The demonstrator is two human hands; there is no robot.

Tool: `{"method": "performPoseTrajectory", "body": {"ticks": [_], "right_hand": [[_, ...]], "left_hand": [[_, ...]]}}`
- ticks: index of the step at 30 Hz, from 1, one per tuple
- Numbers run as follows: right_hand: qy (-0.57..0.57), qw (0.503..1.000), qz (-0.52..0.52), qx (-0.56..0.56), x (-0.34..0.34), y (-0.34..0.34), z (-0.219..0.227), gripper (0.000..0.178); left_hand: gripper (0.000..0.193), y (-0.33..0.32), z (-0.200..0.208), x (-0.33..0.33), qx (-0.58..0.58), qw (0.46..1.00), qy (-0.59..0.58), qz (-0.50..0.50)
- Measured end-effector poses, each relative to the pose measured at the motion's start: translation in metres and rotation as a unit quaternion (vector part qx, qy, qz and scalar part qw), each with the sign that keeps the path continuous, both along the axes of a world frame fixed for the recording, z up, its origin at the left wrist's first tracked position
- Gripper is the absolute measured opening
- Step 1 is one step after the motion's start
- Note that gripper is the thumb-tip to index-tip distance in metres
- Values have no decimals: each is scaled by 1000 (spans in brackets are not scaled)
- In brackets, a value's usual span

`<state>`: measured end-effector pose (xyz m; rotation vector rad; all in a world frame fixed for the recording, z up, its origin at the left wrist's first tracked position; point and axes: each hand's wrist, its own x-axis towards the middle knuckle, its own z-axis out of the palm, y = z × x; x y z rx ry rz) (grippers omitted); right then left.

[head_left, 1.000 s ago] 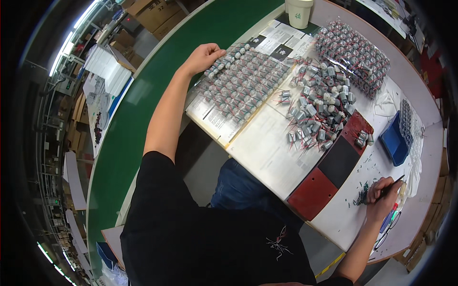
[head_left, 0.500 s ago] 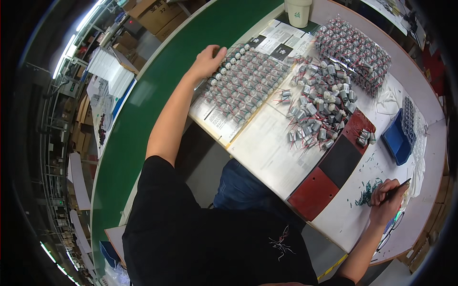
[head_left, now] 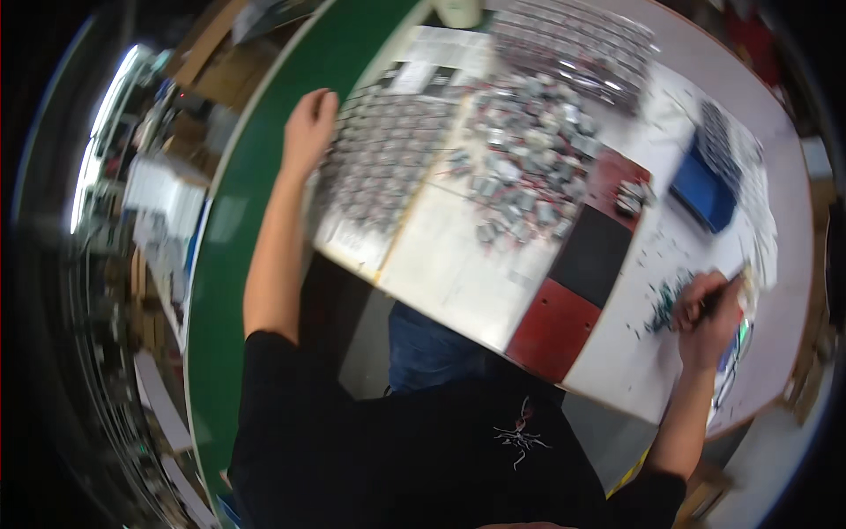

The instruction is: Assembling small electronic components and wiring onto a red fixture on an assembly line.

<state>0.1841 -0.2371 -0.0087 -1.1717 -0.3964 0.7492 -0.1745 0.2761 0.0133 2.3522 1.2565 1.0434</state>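
The left hand [head_left: 310, 132], fingers loosely bent, is at the outer edge of packed rows of grey parts [head_left: 388, 150]; the right hand [head_left: 705, 310] curls just beside dark green scraps [head_left: 663, 307] on the desk [head_left: 467, 251]. Blur hides whether either pinches anything. The rows probably sit tight so the parts stay in order, while the loose heap [head_left: 538, 145] (a jumble with red leads) lies between the hands, presumably for easy reach from both sides.

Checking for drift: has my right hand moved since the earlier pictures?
No, not noticeably: your right hand remains just right of the green bits; the whole view shifted.
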Motion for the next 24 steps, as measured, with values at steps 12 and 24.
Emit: {"method": "performPoseTrajectory", "body": {"ticks": [12, 24], "right_hand": [[-35, 999, 20, -21, 5, 10, 7, 68], [-35, 999, 13, -4, 4, 6, 16, 73]], "left_hand": [[57, -224, 49, 236, 69, 844, 141, -513], [66, -240, 42, 278, 80, 789, 304, -528]]}}
